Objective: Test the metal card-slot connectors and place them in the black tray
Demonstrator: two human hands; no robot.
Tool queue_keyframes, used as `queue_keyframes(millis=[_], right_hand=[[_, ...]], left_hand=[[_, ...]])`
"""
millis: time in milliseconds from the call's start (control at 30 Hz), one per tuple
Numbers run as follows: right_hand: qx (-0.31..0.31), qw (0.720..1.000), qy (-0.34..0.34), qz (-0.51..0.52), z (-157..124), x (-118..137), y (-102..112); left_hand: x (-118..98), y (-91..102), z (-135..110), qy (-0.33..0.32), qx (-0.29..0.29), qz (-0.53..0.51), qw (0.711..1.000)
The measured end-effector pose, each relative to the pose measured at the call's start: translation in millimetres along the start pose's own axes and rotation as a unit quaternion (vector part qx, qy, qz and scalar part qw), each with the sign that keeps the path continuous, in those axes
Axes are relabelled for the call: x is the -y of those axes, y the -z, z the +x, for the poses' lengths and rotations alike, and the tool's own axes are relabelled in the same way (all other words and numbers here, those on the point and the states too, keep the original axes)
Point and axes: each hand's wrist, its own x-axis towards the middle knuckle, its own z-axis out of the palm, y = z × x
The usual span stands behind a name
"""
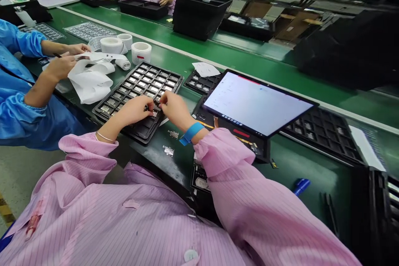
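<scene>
A small metal-topped electronic module (pixel 155 113) is sitting in a cell near the right edge of a black compartmented tray (pixel 99 110), though the fingers (pixel 162 97) are largely hiding it, so its exact cell is uncertain. It is looking light, stiff and probably fragile, with slippery metal faces, so its edges seem the safest place to take hold. The person's left hand (pixel 135 110) and right hand (pixel 176 108) are curving over it, with their fingertips close together; whether they are clamped on it, I cannot tell. Rows of matching modules (pixel 146 84) are filling the tray's farther cells. A loose metal part (pixel 173 134) and a second metal part (pixel 168 151) are lying just beyond the tray's right edge. A blue wristband (pixel 190 133) is circling the right wrist, and a tablet (pixel 257 104) is standing to the right. At the left, a co-worker's hands (pixel 62 62) are working among white tape rolls (pixel 111 45).
</scene>
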Motion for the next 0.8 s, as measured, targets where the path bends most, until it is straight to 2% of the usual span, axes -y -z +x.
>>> queue_keyframes(millis=[67, 167, 233, 300, 367, 400, 467, 533, 667, 800], right_hand=[[0.004, 1.0, -0.026, -0.003, -5, -10, 12], [0.088, 0.994, -0.063, -0.02, -15, -30, 29], [0.13, 0.989, -0.07, -0.027, -20, -41, 35], [0.113, 0.991, -0.072, -0.03, -20, -45, 35], [0.067, 0.995, -0.064, -0.032, -13, -44, 32], [0.045, 0.997, -0.056, -0.03, -8, -41, 29], [0.02, 0.999, -0.037, -0.025, 6, -35, 22], [0.012, 0.999, -0.025, -0.023, 20, -30, 14], [-0.005, 0.999, -0.029, -0.036, 43, -28, 0], [-0.011, 0.998, -0.041, -0.05, 54, -31, -5]], left_hand=[[-3, 1.8, -5, 0.012, -0.023, -0.017, 1.0], [-18, 0.0, -18, 0.033, -0.073, -0.078, 0.994], [-37, -7.0, -27, 0.031, -0.07, -0.151, 0.986], [-57, -16.6, -34, 0.011, -0.019, -0.187, 0.982], [-71, -23.5, -34, -0.013, 0.015, -0.147, 0.989], [-73, -24.3, -31, -0.016, 0.009, -0.107, 0.994], [-69, -20.0, -17, 0.006, -0.034, -0.017, 0.999], [-56, -11.3, 4, 0.048, -0.059, 0.048, 0.996], [-24, -1.4, 48, 0.055, -0.016, 0.087, 0.995], [-9, -6.1, 66, 0.025, 0.02, 0.099, 0.995]])
